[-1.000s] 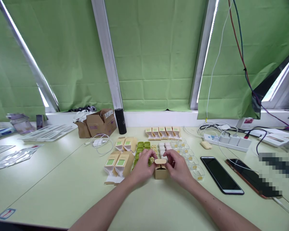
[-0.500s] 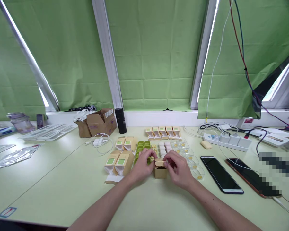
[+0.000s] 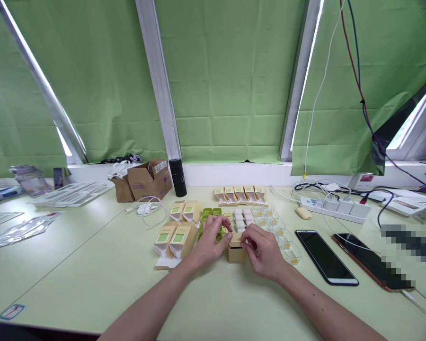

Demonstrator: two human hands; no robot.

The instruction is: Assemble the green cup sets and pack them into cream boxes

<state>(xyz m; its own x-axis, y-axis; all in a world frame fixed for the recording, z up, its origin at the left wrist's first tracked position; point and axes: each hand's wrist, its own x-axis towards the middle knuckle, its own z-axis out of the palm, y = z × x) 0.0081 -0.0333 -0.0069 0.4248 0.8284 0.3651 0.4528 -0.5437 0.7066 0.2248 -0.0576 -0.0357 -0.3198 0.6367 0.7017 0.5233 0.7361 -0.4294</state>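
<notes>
A small tan cardboard box (image 3: 236,253) stands on the pale green table (image 3: 92,274) between my hands. My left hand (image 3: 211,242) curls against its left side, fingers at the top edge. My right hand (image 3: 263,248) grips its right side, fingertips pressed on the top flap. Right behind the box lie rows of green trays (image 3: 208,217), white pieces (image 3: 242,218) and clear trays with yellow dots (image 3: 277,228). Two pairs of tan boxes with green labels (image 3: 175,237) lie left of my left hand.
A row of small boxes (image 3: 240,195) sits farther back. Two phones (image 3: 325,256) lie to the right, with a power strip (image 3: 335,207) and cables behind. A black cylinder (image 3: 177,178) and an open brown carton (image 3: 146,181) stand by the window ledge. Plastic bags (image 3: 21,229) lie far left.
Both hands have stayed on the small box. The raised top flaps have been folded down flat and my right fingers have moved over the top.
</notes>
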